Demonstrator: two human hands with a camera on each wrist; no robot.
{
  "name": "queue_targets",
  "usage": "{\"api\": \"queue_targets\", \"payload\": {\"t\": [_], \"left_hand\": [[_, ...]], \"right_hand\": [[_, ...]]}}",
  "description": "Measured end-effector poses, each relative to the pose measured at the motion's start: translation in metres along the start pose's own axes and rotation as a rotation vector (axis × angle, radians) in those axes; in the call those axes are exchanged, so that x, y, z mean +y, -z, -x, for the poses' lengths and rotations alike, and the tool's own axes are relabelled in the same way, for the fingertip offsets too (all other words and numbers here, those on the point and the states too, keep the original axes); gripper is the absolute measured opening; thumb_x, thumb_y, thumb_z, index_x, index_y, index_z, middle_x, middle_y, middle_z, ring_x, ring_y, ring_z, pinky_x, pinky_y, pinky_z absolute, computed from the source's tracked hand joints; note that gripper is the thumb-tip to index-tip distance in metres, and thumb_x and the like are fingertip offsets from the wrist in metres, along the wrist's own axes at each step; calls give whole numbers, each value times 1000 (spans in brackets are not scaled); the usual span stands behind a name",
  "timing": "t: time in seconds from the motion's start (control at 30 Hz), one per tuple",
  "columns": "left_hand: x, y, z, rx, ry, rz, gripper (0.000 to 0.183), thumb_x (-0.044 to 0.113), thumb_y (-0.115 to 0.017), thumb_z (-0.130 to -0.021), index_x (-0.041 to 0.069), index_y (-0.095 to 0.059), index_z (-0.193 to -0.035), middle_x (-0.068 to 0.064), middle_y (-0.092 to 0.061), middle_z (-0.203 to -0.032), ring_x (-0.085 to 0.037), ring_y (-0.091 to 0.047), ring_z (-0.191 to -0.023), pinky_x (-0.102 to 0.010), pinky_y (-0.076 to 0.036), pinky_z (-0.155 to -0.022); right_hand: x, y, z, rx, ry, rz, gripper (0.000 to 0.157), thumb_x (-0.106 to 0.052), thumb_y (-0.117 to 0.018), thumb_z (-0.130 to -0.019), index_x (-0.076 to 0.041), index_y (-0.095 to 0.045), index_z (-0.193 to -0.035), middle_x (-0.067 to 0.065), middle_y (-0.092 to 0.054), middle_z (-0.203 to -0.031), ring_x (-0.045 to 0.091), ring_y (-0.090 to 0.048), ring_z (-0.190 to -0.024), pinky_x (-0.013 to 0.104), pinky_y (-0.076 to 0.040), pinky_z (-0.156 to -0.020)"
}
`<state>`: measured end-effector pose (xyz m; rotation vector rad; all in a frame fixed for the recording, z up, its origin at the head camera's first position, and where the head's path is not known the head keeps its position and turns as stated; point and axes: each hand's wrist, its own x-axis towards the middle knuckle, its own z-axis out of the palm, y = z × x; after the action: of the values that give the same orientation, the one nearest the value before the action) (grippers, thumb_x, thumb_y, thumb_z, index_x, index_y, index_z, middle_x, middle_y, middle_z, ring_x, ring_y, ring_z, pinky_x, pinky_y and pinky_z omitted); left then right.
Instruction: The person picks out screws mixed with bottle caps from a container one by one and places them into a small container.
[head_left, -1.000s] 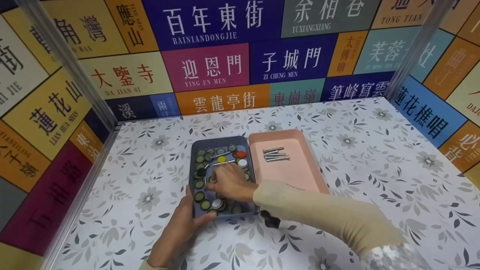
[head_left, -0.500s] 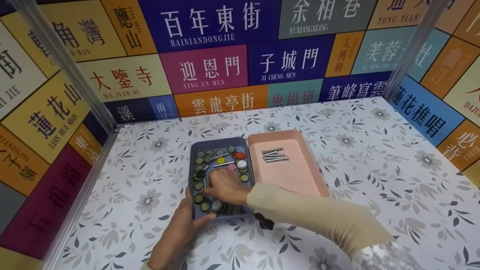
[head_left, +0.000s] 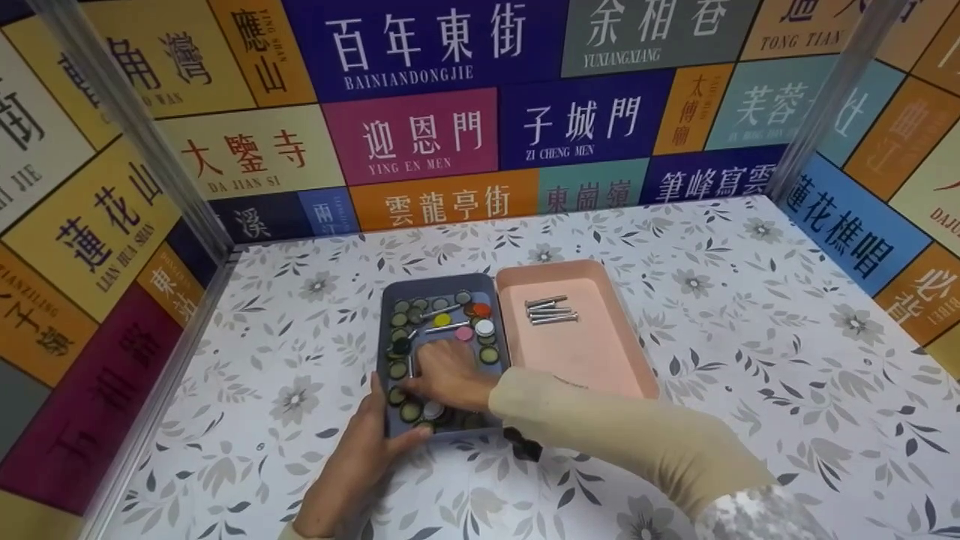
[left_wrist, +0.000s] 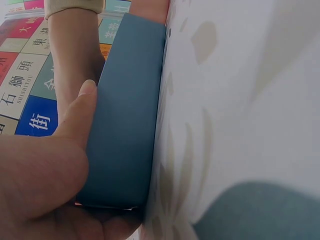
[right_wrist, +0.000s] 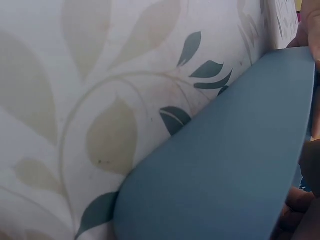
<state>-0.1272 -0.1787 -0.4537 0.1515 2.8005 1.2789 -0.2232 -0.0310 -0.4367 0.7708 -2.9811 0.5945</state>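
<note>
Left hand: clamped on the near left corner of the blue-grey tray, thumb at the near wall, fingers along the left wall.
Right hand: reaching down inside that tray, fingers bent; cannot tell whether the fingertips pinch anything.
Blue-grey tray: on the surface, left of the pink tray and just beside it.
Dark-rimmed caps: scattered within the blue-grey tray, with a yellow cap, orange cap and white cap towards the far end.
Metal rods: grouped in the pink tray's far half.
Backdrop: colourful sign panels.
</note>
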Motion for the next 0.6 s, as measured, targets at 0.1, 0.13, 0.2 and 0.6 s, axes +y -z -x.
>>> {"api": "queue_targets", "payload": {"t": [0.1,0.13,0.2,0.6], "left_hand": [[1,-1,-1,-7,8,-7,118,37,-81,-83,-17,-2,-153,-40,-38,-148,-48,-45,-136,-57,-37,-113],[1,-1,-1,-6,8,-9,118,37,-81,-83,-17,-3,-153,-40,-38,-148,-47,-45,-136,-56,-37,-113],[1,-1,-1,-9,-2,-11,118,36,-81,-83,-18,-3,-153,-40,-38,-147,-47,-45,-136,-56,-38,-113],[1,0,-1,-6,-8,-20,117,36,-81,-84,-19,-4,-152,-42,-37,-148,-49,-43,-137,-57,-36,-114]], "right_hand": [[0,-1,0,13,3,29,40,-47,-78,-83,-11,-72,-68,0,-67,-61,12,-54,-57,29,-44,-55],[0,-1,-1,14,3,34,40,-47,-78,-83,-11,-72,-68,0,-67,-61,12,-55,-57,29,-45,-56],[0,-2,-1,9,0,37,39,-47,-77,-84,-11,-73,-70,0,-69,-62,12,-57,-58,29,-47,-57],[-2,-3,-2,-1,-3,33,35,-44,-74,-88,-9,-77,-84,2,-73,-73,13,-59,-63,29,-50,-62]]}}
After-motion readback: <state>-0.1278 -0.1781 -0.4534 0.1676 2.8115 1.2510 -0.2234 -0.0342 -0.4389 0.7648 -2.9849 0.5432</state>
